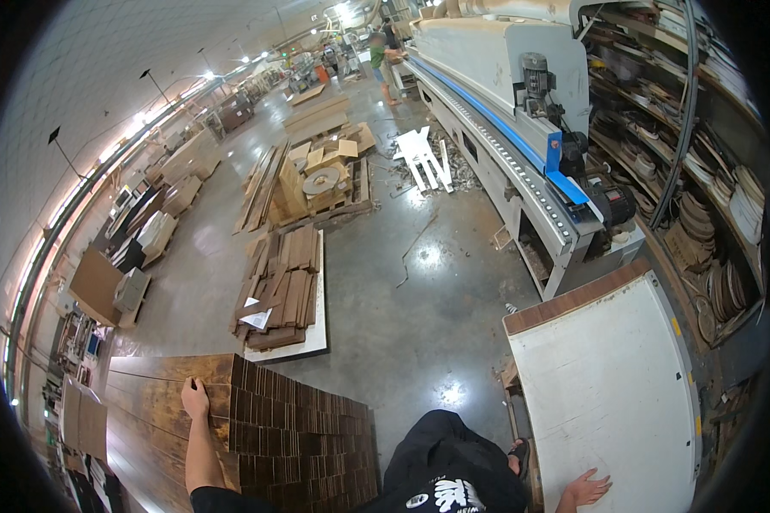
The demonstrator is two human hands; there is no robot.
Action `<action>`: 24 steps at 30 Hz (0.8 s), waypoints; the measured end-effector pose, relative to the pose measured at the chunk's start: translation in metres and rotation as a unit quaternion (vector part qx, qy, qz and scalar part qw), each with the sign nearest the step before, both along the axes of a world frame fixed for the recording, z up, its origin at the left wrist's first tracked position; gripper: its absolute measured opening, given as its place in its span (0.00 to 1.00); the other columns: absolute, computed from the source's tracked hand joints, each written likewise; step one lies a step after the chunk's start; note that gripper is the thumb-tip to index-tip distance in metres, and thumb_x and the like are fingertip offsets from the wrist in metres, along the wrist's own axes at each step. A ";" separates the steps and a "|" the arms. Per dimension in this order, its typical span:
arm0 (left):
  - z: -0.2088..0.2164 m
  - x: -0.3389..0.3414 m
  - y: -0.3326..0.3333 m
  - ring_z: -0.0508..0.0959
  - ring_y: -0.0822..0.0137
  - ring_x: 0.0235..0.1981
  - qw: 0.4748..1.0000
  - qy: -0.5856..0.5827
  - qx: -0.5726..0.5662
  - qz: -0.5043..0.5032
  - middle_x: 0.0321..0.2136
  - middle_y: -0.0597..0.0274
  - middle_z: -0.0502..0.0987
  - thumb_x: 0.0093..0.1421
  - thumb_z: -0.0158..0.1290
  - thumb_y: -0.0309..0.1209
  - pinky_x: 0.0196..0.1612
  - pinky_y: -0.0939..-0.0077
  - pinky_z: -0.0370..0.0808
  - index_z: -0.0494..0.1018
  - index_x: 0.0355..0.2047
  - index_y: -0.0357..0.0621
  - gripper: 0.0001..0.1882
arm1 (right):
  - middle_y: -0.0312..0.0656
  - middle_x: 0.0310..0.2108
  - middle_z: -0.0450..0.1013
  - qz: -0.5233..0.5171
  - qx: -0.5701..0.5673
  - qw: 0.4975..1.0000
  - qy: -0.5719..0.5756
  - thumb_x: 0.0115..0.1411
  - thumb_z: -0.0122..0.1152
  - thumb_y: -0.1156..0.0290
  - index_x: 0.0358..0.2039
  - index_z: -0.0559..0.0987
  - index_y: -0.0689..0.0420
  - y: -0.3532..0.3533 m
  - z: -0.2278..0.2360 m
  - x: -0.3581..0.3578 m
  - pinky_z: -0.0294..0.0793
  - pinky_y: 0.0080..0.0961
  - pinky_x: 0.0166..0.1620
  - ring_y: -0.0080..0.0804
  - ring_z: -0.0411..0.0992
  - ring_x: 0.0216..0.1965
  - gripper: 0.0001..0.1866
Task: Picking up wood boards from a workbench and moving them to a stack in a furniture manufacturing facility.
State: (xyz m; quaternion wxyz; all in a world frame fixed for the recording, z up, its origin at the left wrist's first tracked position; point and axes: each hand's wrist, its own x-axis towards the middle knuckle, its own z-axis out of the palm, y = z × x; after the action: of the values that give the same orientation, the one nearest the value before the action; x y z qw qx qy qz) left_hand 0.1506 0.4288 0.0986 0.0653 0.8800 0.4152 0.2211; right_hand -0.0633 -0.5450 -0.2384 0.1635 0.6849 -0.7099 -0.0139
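To my left stands a tall stack of brown wooden planks (299,419), with glossy, dark-stained faces on top. My left hand (195,399) rests on the top layer near the edge, its fingers curled under and closed. Whatever those fingers may hold is hidden. On my right is a long white-topped table (603,376) with a brown wood strip (577,297) along its far end. At the table's near part, my right hand (587,489) lies with fingers spread, holding nothing. Both arms reach out to either side of my body.
A pallet of loose brown boards (287,286) lies ahead, with cartons and timber (321,175) beyond. A long machine with a blue rail (505,128) runs along the right, beside shelves of coiled strips (701,214). White scraps (423,158) litter the floor. Another person (379,64) stands far off.
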 end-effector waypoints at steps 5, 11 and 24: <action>0.003 0.001 -0.003 0.76 0.45 0.60 1.000 0.007 -0.006 0.013 0.58 0.43 0.78 0.69 0.51 0.45 0.62 0.56 0.71 0.75 0.61 0.37 0.28 | 0.37 0.71 0.63 0.006 -0.008 1.000 -0.005 0.72 0.46 0.36 0.68 0.68 0.42 -0.002 -0.003 -0.003 0.68 0.40 0.66 0.36 0.64 0.69 0.33; 0.007 0.003 -0.010 0.76 0.45 0.61 1.000 0.016 -0.012 0.011 0.60 0.44 0.77 0.70 0.50 0.45 0.63 0.56 0.71 0.74 0.62 0.38 0.28 | 0.38 0.71 0.63 0.007 -0.005 1.000 0.003 0.72 0.45 0.36 0.69 0.68 0.42 -0.002 -0.003 -0.002 0.67 0.39 0.66 0.36 0.64 0.69 0.33; 0.004 0.002 -0.006 0.74 0.45 0.62 1.000 0.005 -0.011 0.003 0.60 0.42 0.76 0.70 0.50 0.44 0.64 0.57 0.70 0.74 0.62 0.35 0.28 | 0.38 0.71 0.62 -0.003 0.027 1.000 0.004 0.72 0.45 0.37 0.69 0.68 0.43 0.003 0.011 0.004 0.66 0.41 0.67 0.37 0.63 0.70 0.33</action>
State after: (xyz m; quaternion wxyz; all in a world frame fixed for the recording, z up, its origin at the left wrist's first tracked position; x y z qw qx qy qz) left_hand 0.1524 0.4232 0.1025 0.0724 0.8789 0.4209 0.2125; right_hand -0.0596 -0.5419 -0.2269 0.1476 0.6867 -0.7108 -0.0368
